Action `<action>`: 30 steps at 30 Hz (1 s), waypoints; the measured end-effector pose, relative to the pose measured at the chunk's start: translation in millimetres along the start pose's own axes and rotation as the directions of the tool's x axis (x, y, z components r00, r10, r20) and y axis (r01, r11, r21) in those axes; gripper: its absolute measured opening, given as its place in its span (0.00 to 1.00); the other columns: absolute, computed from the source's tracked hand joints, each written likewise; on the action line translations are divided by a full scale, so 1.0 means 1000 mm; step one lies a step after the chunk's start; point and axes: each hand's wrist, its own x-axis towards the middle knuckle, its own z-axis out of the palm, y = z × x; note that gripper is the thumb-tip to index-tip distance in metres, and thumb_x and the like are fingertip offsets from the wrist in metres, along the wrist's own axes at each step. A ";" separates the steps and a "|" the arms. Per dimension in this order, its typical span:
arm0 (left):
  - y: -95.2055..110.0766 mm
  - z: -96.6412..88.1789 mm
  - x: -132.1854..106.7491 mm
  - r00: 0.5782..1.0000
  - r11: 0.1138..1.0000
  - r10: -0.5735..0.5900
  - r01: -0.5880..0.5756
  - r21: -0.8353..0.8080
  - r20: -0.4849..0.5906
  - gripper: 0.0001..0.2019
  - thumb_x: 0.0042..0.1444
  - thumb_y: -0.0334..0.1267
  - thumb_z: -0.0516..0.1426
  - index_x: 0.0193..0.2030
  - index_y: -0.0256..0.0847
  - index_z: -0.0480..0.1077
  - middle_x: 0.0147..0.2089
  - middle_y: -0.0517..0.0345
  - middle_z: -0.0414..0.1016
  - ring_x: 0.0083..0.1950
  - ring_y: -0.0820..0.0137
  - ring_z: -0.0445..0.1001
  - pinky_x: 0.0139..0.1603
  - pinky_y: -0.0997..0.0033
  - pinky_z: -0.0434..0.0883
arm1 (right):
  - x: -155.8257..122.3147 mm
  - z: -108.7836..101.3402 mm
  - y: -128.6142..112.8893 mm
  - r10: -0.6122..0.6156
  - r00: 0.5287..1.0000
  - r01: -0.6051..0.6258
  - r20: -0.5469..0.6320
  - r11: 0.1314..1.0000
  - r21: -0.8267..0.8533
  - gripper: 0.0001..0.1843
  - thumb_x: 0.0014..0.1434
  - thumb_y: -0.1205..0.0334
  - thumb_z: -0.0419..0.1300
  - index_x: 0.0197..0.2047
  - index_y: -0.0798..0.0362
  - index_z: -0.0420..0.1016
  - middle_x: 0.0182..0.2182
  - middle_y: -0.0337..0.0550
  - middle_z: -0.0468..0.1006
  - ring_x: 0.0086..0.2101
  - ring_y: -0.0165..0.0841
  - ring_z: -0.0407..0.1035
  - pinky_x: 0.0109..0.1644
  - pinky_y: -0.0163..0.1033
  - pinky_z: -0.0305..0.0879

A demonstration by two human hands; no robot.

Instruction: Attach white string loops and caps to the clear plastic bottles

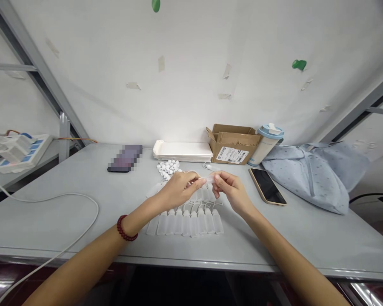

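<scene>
My left hand [178, 187] and my right hand [231, 189] meet above the grey table [83, 204], both pinching a small translucent plastic bottle [207, 181] between the fingertips. Below them several similar small bottles [188, 221] lie side by side in a row. A heap of small white caps [167, 166] sits just behind my left hand. A red bead bracelet [125, 229] circles my left wrist.
A stack of white trays [182, 150], an open cardboard box [232, 144], a lidded cup [265, 144], a phone [267, 186] and a light blue bag [315, 174] line the back and right. A dark phone [125, 159] lies left. A white cable [67, 199] curves over the left side.
</scene>
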 end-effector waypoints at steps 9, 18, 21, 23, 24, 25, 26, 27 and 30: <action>0.002 -0.004 0.001 0.991 0.979 -0.118 0.126 -0.159 0.062 0.19 0.60 0.45 0.51 0.24 0.35 0.69 0.26 0.57 0.73 0.26 0.74 0.70 0.27 0.76 0.64 | -0.002 0.000 -0.002 -0.080 0.997 0.081 0.011 0.982 -0.171 0.18 0.55 0.47 0.57 0.37 0.56 0.70 0.16 0.32 0.64 0.18 0.26 0.59 0.26 0.35 0.56; -0.007 0.000 0.000 0.972 0.950 0.225 -0.205 0.237 -0.063 0.17 0.61 0.38 0.52 0.21 0.36 0.66 0.21 0.60 0.68 0.23 0.74 0.64 0.27 0.73 0.60 | -0.001 0.001 0.000 -0.023 1.000 0.021 -0.016 0.991 -0.129 0.19 0.54 0.46 0.58 0.29 0.55 0.68 0.15 0.30 0.61 0.16 0.24 0.57 0.24 0.33 0.53; -0.014 0.005 0.000 0.925 0.871 0.374 -0.328 0.366 -0.062 0.15 0.62 0.36 0.50 0.25 0.36 0.67 0.25 0.56 0.71 0.27 0.70 0.68 0.30 0.71 0.63 | 0.000 0.003 0.002 0.040 0.999 -0.042 -0.028 0.997 -0.064 0.21 0.53 0.44 0.59 0.25 0.55 0.65 0.15 0.30 0.60 0.15 0.23 0.57 0.22 0.33 0.51; -0.017 0.007 -0.001 0.909 0.835 0.414 -0.360 0.415 -0.044 0.13 0.63 0.36 0.49 0.28 0.35 0.68 0.27 0.54 0.73 0.30 0.68 0.70 0.31 0.70 0.64 | 0.000 0.004 0.002 0.078 0.996 -0.079 -0.043 0.996 -0.040 0.22 0.53 0.44 0.59 0.22 0.55 0.63 0.14 0.30 0.59 0.15 0.23 0.57 0.21 0.32 0.51; -0.018 0.008 -0.001 0.910 0.826 0.413 -0.359 0.435 -0.033 0.13 0.63 0.36 0.49 0.29 0.35 0.68 0.28 0.53 0.73 0.30 0.67 0.70 0.31 0.70 0.65 | 0.000 0.005 0.002 0.095 0.994 -0.097 -0.050 0.995 -0.029 0.23 0.52 0.44 0.59 0.21 0.55 0.63 0.13 0.30 0.59 0.14 0.23 0.57 0.21 0.32 0.52; -0.018 0.009 -0.001 0.915 0.819 0.403 -0.351 0.453 -0.020 0.13 0.63 0.35 0.49 0.29 0.35 0.68 0.28 0.52 0.73 0.30 0.67 0.71 0.31 0.69 0.65 | 0.000 0.005 0.002 0.111 0.992 -0.113 -0.056 0.993 -0.018 0.23 0.52 0.43 0.59 0.20 0.55 0.62 0.13 0.30 0.59 0.14 0.23 0.57 0.21 0.32 0.52; -0.018 0.009 -0.002 0.923 0.818 0.385 -0.339 0.466 -0.003 0.13 0.62 0.35 0.49 0.29 0.34 0.68 0.28 0.52 0.73 0.30 0.66 0.71 0.31 0.68 0.66 | 0.000 0.006 0.003 0.126 0.990 -0.127 -0.060 0.992 -0.008 0.24 0.52 0.43 0.59 0.20 0.54 0.61 0.13 0.30 0.60 0.14 0.22 0.57 0.21 0.32 0.52; -0.017 0.009 -0.002 0.933 0.821 0.360 -0.322 0.471 0.012 0.13 0.62 0.36 0.50 0.29 0.35 0.68 0.28 0.51 0.72 0.31 0.65 0.71 0.31 0.68 0.66 | 0.000 0.006 0.003 0.137 0.989 -0.137 -0.062 0.991 0.000 0.24 0.52 0.44 0.60 0.20 0.54 0.61 0.13 0.30 0.60 0.14 0.23 0.57 0.21 0.32 0.53; -0.015 0.005 -0.001 0.965 0.860 0.258 -0.247 0.446 0.039 0.10 0.61 0.37 0.51 0.32 0.35 0.69 0.32 0.51 0.73 0.34 0.64 0.72 0.34 0.67 0.68 | 0.000 0.007 0.003 0.136 0.988 -0.136 -0.071 0.991 0.010 0.22 0.50 0.44 0.61 0.22 0.55 0.64 0.14 0.32 0.63 0.15 0.23 0.58 0.21 0.32 0.55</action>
